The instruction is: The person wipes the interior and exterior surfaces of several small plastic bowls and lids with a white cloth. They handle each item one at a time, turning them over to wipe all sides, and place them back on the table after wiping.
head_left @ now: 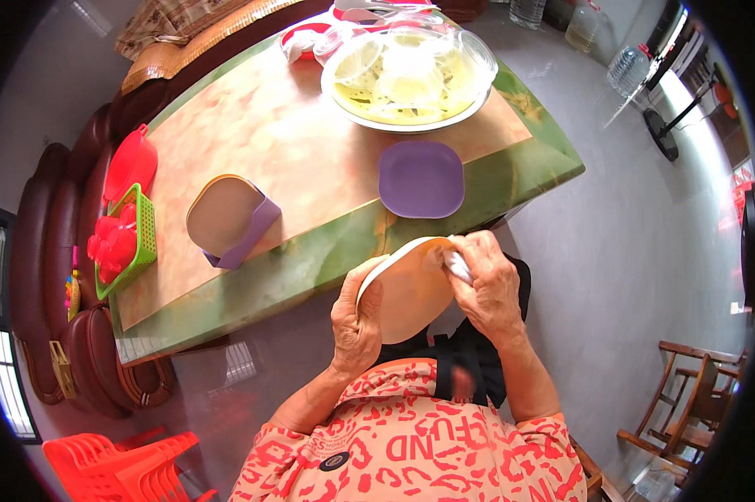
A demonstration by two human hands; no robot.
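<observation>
My left hand (357, 325) grips the left rim of a cream-coloured plate (412, 293), thumb on its face. The plate is tilted up in front of my body, just off the table's near edge. My right hand (488, 284) is closed around a crumpled white cloth or tissue (458, 267), pressed to the plate's upper right rim; the fingers behind the plate are hidden. A purple rounded-square plate (421, 180) lies flat at the table's near edge, beyond my hands. To the left, a purple holder (263, 227) has a beige plate (220, 216) standing in it.
The green-bordered table (327, 293) bears a large bowl with lids (394, 117) at the far right. A green basket (145, 243) with red cups and a red colander (130, 165) stand at the left. Red stools (126, 468) are lower left, a wooden chair (687, 402) right.
</observation>
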